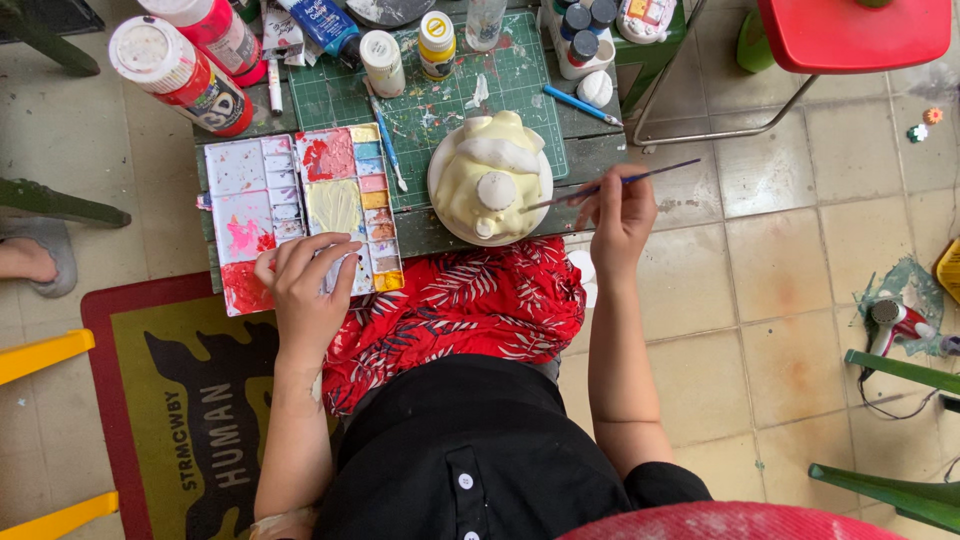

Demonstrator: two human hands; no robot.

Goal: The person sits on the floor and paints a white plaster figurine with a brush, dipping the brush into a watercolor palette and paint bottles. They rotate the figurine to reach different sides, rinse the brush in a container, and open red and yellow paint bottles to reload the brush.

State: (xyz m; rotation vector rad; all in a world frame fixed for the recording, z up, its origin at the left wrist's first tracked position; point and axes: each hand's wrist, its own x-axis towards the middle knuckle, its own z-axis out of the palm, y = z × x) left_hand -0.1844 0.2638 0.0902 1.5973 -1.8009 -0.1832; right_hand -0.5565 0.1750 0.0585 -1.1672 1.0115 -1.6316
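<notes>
My right hand grips a thin blue-handled paintbrush, its tip touching the right side of a pale yellow and white plaster figure. The figure stands on a round white plate at the front edge of a low green table. My left hand rests with curled fingers on the near edge of an open paint palette, which holds red, pink, cream and yellow paint. I sit on the floor, red patterned cloth over my lap.
A green cutting mat covers the table, with several paint bottles, small jars and loose brushes. A red stool stands at the right, a hair dryer lies on the tiled floor, and a foot shows at the left.
</notes>
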